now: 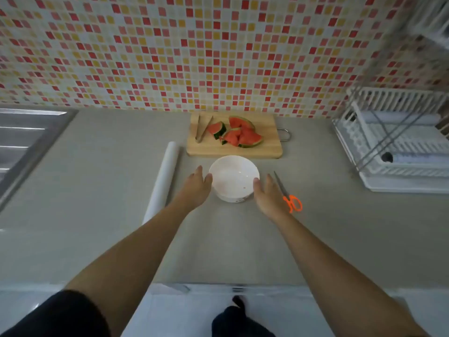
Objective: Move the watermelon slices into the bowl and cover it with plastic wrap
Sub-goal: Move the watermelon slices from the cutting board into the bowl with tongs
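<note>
An empty white bowl (233, 176) stands on the grey counter, just in front of a wooden cutting board (267, 149). Several red watermelon slices (239, 132) with green rind lie on the board, and metal tongs (202, 128) rest at its left end. My left hand (198, 187) is at the bowl's left side and my right hand (267, 194) at its right side, fingers straight, thumbs near or touching the bowl's wall. A white roll of plastic wrap (162, 178) lies to the left of the bowl.
Orange-handled scissors (290, 197) lie right beside my right hand. A white dish rack (398, 142) stands at the far right. A steel sink (21, 142) is at the far left. A mosaic tile wall backs the counter.
</note>
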Demonstrator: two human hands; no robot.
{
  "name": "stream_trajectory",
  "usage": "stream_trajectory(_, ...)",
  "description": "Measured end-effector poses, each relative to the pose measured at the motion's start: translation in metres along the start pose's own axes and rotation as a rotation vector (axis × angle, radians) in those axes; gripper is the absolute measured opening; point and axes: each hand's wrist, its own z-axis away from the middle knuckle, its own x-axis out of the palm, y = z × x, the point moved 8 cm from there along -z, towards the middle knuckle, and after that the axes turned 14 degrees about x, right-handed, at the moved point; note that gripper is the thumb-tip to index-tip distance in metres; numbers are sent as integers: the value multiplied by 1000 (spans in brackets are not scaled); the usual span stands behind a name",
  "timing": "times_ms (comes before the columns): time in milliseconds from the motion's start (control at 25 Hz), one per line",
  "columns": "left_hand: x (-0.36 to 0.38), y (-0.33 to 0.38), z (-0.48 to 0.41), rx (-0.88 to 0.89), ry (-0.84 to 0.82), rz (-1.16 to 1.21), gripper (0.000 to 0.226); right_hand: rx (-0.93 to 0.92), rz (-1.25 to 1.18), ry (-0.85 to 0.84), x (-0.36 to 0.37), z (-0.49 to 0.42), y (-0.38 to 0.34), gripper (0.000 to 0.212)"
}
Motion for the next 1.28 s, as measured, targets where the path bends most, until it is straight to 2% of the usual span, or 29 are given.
stream_trajectory(120,5,-6,-20,-45,71,56,56,36,-15,7,6,-32,1,54)
stream_trajectory(200,14,-5,-26,-12,77,63,46,22,-4,-21,17,-44,1,44)
stream_trajectory(280,16,-5,-40,7,113,83,38,-2,-44,19,18,-59,-5,36)
stream_trajectory(520,10,0,-84,82,171,60,33,-29,-111,106,11,-92,-24,31)
stream_trajectory(680,14,-5,-93,90,144,62,33,-16,-91,160,9,-101,-21,30)
stream_trajectory(720,7,-8,-97,72,168,56,32,-24,-82,179,8,-102,-21,29)
stream_trajectory(840,-42,-12,-135,46,384,-88,35,-38,-41,203,4,-104,-23,29)
stream_trajectory(880,-54,-13,-156,39,364,-176,37,-40,-32,192,4,-104,-24,29)
stream_trajectory(1040,-43,-19,-228,-30,1,-577,45,-43,-33,172,4,-105,-24,31)
stream_trajectory(1160,-36,-32,-237,-116,-41,-672,37,-57,-16,161,7,-106,-25,32)
stream_trajectory(1280,-49,-36,-237,-162,9,-553,34,-69,-10,166,5,-105,-27,31)
